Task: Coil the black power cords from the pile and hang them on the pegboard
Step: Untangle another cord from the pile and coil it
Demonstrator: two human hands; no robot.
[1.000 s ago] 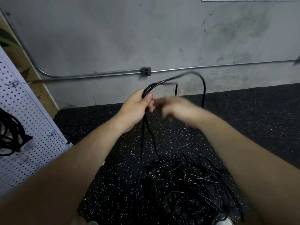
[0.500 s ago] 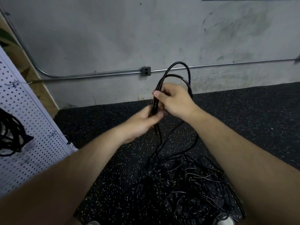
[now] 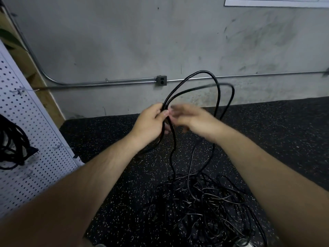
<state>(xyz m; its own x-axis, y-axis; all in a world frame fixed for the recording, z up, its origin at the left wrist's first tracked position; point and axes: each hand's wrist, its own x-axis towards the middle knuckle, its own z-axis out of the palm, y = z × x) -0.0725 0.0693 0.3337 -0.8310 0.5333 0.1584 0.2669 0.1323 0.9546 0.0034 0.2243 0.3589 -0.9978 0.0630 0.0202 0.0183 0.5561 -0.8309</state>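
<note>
L hand (image 3: 150, 122) grips cord (image 3: 202, 71) loops, R hand (image 3: 193, 118) blurred

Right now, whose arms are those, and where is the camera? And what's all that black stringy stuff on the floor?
There is no machine here. The arms belong to a person, and the camera sits on that person's head, looking forward and down, so you see what they see. There is just this one view. The left hand grips a black power cord gathered into big loops that stand up in front of the grey wall. The right hand is right beside it at the cord, but it is blurred, so I cannot tell whether it is gripping. More of the cord hangs down to the pile of tangled cords on the speckled black floor. On the left stands a white pegboard with a black cord bundle hanging on it already.
</note>
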